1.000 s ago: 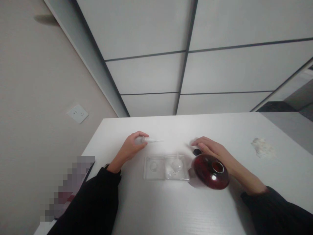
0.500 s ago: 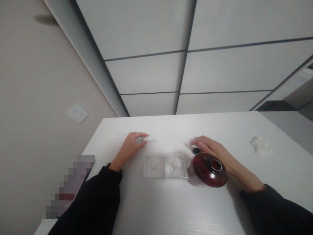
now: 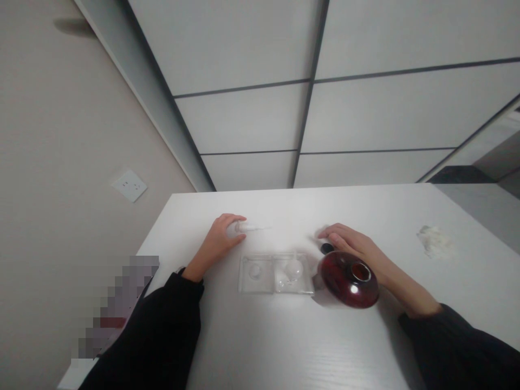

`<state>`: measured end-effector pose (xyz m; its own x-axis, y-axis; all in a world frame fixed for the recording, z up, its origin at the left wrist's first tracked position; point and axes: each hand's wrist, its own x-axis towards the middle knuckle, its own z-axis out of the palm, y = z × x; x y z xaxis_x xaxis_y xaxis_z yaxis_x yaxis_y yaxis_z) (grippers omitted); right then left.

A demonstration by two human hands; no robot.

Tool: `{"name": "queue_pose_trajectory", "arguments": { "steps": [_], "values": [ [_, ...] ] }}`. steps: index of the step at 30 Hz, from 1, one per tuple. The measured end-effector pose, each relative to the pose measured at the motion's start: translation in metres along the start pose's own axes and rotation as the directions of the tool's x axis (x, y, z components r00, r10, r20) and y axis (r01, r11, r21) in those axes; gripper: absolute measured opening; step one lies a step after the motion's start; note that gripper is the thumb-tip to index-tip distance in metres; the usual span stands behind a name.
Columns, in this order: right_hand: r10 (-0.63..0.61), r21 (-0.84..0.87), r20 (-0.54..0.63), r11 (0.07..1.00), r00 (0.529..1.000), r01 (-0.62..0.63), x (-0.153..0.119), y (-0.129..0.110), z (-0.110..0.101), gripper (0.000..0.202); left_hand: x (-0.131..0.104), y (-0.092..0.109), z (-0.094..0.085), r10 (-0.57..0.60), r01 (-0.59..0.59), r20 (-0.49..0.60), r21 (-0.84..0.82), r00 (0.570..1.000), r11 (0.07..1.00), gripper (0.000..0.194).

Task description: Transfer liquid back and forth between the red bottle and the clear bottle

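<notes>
Straddling a slim clear dropper-like piece (image 3: 251, 227), the left hand (image 3: 222, 234) in the head view has thumb and fingertips apart, one on either side of it; whether they touch it, can't tell. Reference = clear two-section tray (image 3: 264, 283). Dropper-like piece lies just beyond the tray's left section, thin tip pointing right. Tray left section: small round clear item (image 3: 255, 271). Right section: clear rounded piece with a stem (image 3: 294, 268), plus smaller clear bits, too faint to ID. Right of tray, just beside it: glossy dark red vessel (image 3: 339, 279), round opening on top. Right hand (image 3: 350, 237) is beyond and right of tray, behind the vessel, fingers loosely bent, thumb close to them; can't tell if anything's under it. Black round cap (image 3: 327, 248) sits by its thumb, between hand and tray. White crumpled tissue-like wad (image 3: 434, 242): same surface (image 3: 252, 346), well right of tray.
</notes>
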<state>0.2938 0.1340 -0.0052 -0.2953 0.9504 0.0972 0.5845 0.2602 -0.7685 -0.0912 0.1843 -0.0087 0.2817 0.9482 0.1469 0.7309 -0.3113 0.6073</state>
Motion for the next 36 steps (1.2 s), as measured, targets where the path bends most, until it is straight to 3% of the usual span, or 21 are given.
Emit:
{"name": "queue_pose_trajectory", "arguments": {
  "steps": [7, 16, 21, 24, 26, 29, 32, 34, 36],
  "values": [
    [0.010, 0.007, 0.003, 1.000, 1.000, -0.010, 0.000, 0.000, 0.000, 0.056, -0.002, -0.003, 0.003, -0.031, 0.031, -0.018, -0.023, 0.999, 0.999, 0.053],
    [0.026, 0.008, -0.006, 1.000, 1.000, -0.026, -0.001, -0.003, 0.000, 0.057, -0.003, 0.002, 0.004, -0.046, 0.041, -0.063, -0.073, 0.997, 0.996, 0.057],
    [0.051, 0.006, -0.051, 0.999, 0.997, -0.051, -0.001, -0.003, 0.000, 0.054, -0.010, 0.037, -0.009, 0.040, -0.055, -0.125, -0.127, 0.991, 0.990, 0.043],
    [0.062, -0.003, -0.111, 0.998, 0.992, -0.063, -0.001, -0.005, -0.005, 0.056, -0.021, 0.069, -0.018, 0.142, -0.147, -0.039, -0.181, 0.989, 0.972, 0.035],
    [0.063, -0.004, -0.163, 0.998, 0.985, -0.065, -0.001, -0.009, -0.012, 0.058, -0.029, 0.087, -0.020, 0.235, -0.213, 0.078, -0.224, 0.969, 0.951, 0.037],
    [0.056, -0.005, -0.246, 0.998, 0.968, -0.059, -0.003, -0.024, -0.025, 0.055, -0.036, 0.103, -0.019, 0.309, -0.260, 0.252, -0.210, 0.917, 0.942, 0.046],
    [0.016, -0.008, -0.310, 1.000, 0.951, -0.020, -0.006, -0.058, -0.036, 0.047, -0.037, 0.106, -0.014, 0.302, -0.269, 0.323, -0.143, 0.897, 0.952, 0.062],
    [-0.046, -0.044, -0.277, 0.998, 0.960, 0.035, -0.007, -0.088, -0.041, 0.044, -0.037, 0.106, -0.012, 0.303, -0.279, 0.334, -0.120, 0.892, 0.953, 0.072],
    [-0.133, -0.125, -0.140, 0.985, 0.981, 0.115, -0.006, -0.118, -0.042, 0.042, -0.038, 0.105, -0.010, 0.307, -0.286, 0.336, -0.110, 0.890, 0.952, 0.077]
  ]
}}
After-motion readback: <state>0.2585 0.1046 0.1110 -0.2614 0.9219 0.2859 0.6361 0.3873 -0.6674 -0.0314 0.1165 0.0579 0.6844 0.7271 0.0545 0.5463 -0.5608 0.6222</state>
